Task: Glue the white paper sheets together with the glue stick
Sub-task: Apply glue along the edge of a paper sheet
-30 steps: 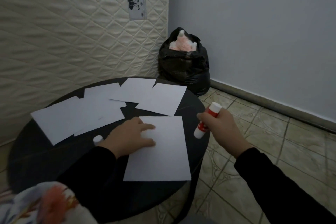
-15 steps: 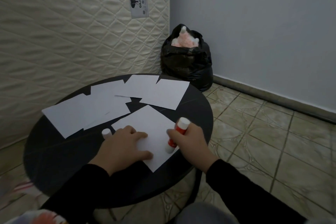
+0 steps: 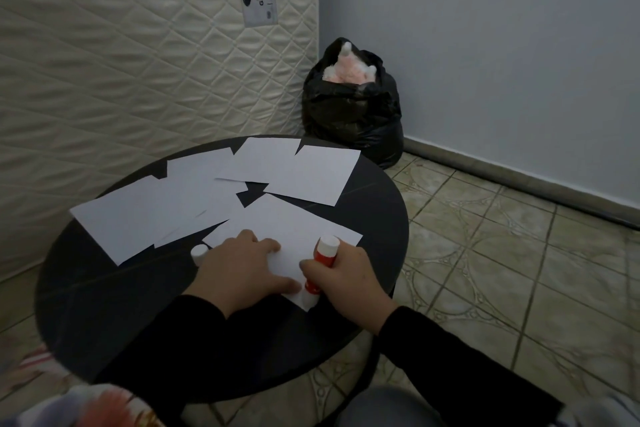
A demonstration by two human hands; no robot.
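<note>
— Has the gluing started yet?

— Just now, I think. The right hand [image 3: 349, 276] is wrapped tight round the glue stick [image 3: 320, 265]. The red stick points down, and its low end touches the near corner of the front sheet [image 3: 294, 229].

— And the other hand?

— The left hand [image 3: 244, 269] lies flat on that same sheet, fingers spread out, pressing it to the round black counter [image 3: 377, 204]. It holds nothing. It only keeps the paper from sliding.

— Is the cap off the stick?

— I think so. A little white cap [image 3: 199, 253] stands on the counter just beside the left hand. The white top of the stick sticks up out of the fist.

— How much is done, then?

— Not much, I'd say. I can't see any glue on the paper, it's too dim and white to tell. The stick is only at one corner.

— And the rest of the paper?

— The other white sheets [image 3: 166, 204] lie spread out farther back on the counter. Some lap over each other, but they look loose. I can't tell if any are stuck.

— So what's left?

— Nearly all of it, I guess. Rub glue over this sheet, lay another on top, press it down, and do the same for the rest.
</note>
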